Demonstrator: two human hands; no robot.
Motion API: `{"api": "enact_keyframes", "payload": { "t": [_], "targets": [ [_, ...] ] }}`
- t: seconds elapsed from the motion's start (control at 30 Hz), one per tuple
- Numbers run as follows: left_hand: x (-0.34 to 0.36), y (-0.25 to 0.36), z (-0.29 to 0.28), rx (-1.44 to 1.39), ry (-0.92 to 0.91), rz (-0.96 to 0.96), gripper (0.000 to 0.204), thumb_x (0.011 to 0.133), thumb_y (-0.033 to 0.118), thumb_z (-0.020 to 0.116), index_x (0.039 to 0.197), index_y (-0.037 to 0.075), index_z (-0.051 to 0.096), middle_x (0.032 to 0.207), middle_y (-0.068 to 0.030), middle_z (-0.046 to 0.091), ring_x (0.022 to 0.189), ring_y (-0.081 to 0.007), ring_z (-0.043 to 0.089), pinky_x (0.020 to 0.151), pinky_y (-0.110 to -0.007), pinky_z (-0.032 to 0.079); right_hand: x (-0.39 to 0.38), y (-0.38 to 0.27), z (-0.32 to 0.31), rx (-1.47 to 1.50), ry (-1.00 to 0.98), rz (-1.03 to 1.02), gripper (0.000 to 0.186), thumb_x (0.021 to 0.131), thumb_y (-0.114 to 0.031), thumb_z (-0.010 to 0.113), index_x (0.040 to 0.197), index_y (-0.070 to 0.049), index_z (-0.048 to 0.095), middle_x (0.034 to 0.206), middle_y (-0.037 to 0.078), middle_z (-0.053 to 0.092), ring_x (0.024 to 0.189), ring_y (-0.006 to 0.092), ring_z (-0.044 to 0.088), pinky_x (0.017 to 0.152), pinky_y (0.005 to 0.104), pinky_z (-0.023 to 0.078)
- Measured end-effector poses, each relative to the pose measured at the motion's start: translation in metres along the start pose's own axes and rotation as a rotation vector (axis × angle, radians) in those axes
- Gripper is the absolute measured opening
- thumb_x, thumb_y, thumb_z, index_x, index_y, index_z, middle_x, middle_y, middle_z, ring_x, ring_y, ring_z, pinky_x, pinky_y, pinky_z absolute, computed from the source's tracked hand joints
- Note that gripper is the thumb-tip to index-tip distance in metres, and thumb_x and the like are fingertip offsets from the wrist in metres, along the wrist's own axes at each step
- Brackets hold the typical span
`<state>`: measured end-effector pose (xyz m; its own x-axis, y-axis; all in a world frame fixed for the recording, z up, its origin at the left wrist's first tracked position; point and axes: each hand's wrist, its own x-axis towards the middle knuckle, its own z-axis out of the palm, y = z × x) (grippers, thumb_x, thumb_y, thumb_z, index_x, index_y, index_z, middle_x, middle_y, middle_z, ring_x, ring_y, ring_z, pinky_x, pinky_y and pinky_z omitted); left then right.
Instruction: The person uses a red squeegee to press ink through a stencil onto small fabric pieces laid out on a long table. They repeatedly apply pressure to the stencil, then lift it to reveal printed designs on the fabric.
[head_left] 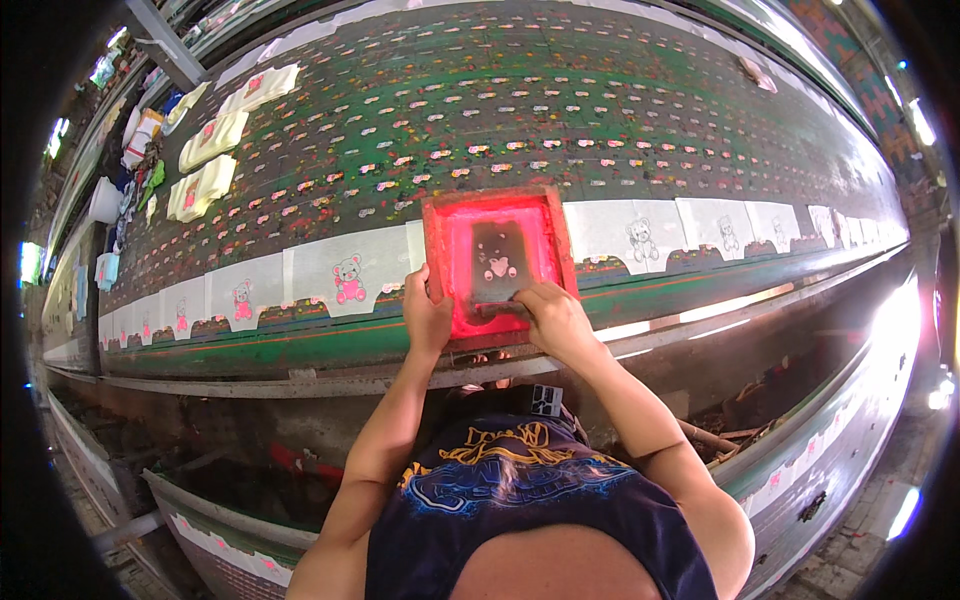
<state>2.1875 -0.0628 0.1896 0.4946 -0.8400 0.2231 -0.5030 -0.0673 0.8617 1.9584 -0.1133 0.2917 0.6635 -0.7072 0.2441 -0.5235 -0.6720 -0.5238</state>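
A screen printing frame (pixel 434 233) with a wooden rim and bright pink ink around its inside lies on the long table's near edge. Dark mesh at its middle shows a small pale heart-and-paws pattern. My left hand (pixel 427 315) is closed around the frame's left side. Near the bottom of the mesh, my right hand (pixel 556 318) grips a dark squeegee (pixel 495 309); its fingers partly cover the tool. Left of the frame, a white fabric piece (pixel 310 273) bears a teddy bear with pink areas. On the right, another fabric piece (pixel 610 235) carries only a grey bear outline.
The long green table (pixel 350 332) has rows of small coloured marks. Folded cream cloths (pixel 203 188) lie at its left, near a white bucket (pixel 104 201). A metal rail (pixel 290 386) runs along the near edge. Behind me stands another table (pixel 820 460) with printed pieces.
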Motion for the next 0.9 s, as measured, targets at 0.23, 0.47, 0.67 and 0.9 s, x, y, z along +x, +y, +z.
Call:
{"api": "enact_keyframes", "payload": {
  "t": [0.23,0.47,0.67,0.9],
  "targets": [
    [-0.002,-0.005,0.002,0.044,0.009,0.059,0.056,0.075,-0.006,0.068,0.129,-0.006,0.054,0.121,-0.0234,0.060,0.115,-0.0391,0.061,0.100,-0.043,0.049,-0.018,0.017,0.018,-0.039,0.081,-0.162,0.029,0.071,0.005,0.065,0.099,0.000,0.066,0.101,0.016,0.068,0.096,0.0368,0.065,0.086,0.0459,0.055],
    [-0.003,0.005,-0.001,0.008,-0.043,-0.055,0.057,0.075,-0.007,0.067,0.130,-0.006,0.053,0.117,-0.0221,0.059,0.110,-0.0398,0.061,0.097,-0.043,0.050,0.084,0.057,0.034,-0.109,0.158,-0.130,0.026,0.075,0.003,0.068,0.101,0.000,0.067,0.101,0.017,0.069,0.098,0.0382,0.065,0.085,0.0478,0.054],
    [-0.003,0.007,-0.001,0.029,-0.035,-0.052,0.060,0.072,-0.007,0.071,0.130,-0.004,0.054,0.116,-0.0207,0.059,0.109,-0.0378,0.059,0.097,-0.044,0.048,0.127,0.068,0.017,-0.074,0.117,-0.048,0.008,0.082,-0.004,0.070,0.087,0.000,0.065,0.095,0.019,0.069,0.094,0.0394,0.066,0.083,0.0495,0.054],
    [-0.004,0.002,-0.003,0.077,-0.052,0.018,0.061,0.075,-0.005,0.068,0.133,-0.006,0.050,0.124,-0.0237,0.056,0.120,-0.0414,0.056,0.106,-0.045,0.046,0.046,0.034,0.031,-0.076,0.060,0.008,0.015,0.077,0.003,0.063,0.092,-0.001,0.065,0.097,0.018,0.068,0.094,0.0382,0.065,0.083,0.0481,0.055]
  ]
}}
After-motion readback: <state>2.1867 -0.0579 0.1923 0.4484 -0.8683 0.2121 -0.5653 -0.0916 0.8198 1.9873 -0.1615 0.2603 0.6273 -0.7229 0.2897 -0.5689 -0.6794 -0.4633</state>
